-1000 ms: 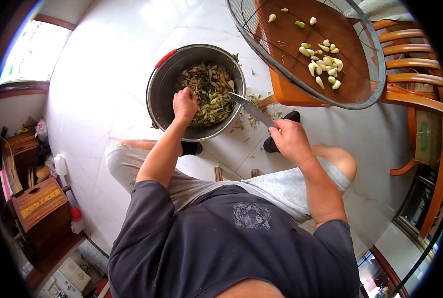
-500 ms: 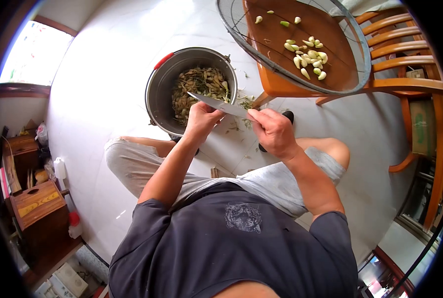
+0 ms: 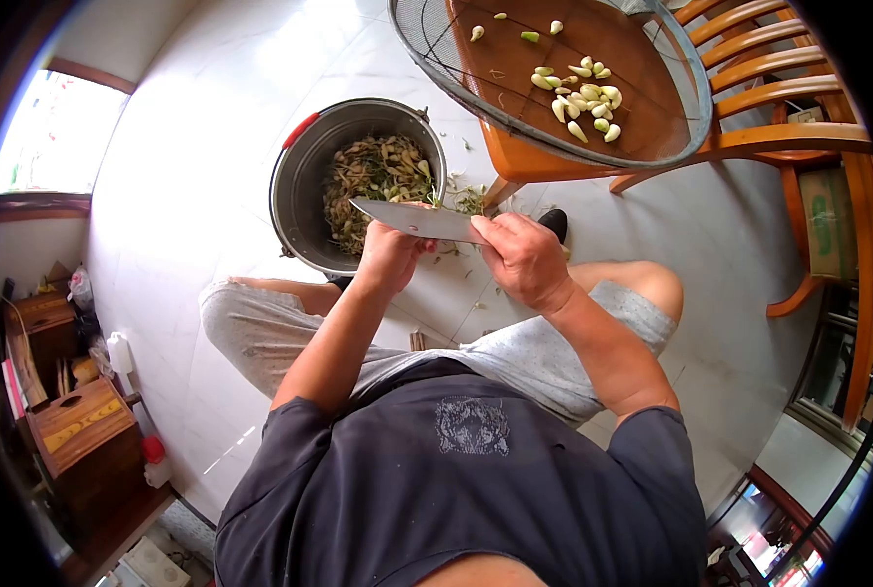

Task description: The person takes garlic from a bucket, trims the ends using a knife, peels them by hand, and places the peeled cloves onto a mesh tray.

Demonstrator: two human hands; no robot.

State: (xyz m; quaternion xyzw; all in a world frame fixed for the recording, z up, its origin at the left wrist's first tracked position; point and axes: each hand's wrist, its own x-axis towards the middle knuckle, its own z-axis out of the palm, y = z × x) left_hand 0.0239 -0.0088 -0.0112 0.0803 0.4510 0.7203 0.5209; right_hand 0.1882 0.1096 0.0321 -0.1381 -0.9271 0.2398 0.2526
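A knife (image 3: 422,221) with a broad steel blade is gripped in my right hand (image 3: 527,262), its tip pointing left. My left hand (image 3: 391,256) is closed below the blade, fingers pinched together. Whatever it holds is hidden behind the knife, with a bit of green showing just above the blade. Beyond both hands stands a metal bucket (image 3: 293,217) with a red handle grip. Inside it lies a heap of pale bulbs with dry stems (image 3: 370,174).
At upper right, a round mesh sieve (image 3: 642,112) rests on a wooden chair (image 3: 517,157), holding several trimmed whitish bulbs (image 3: 590,95). Leaf scraps (image 3: 468,201) litter the floor beside the bucket. A wooden cabinet (image 3: 79,411) stands at left.
The view has shifted slightly, so the bucket and sieve appear farther left. The knife blade has turned closer to level and shows more of its flat side. Both hands keep their grip.
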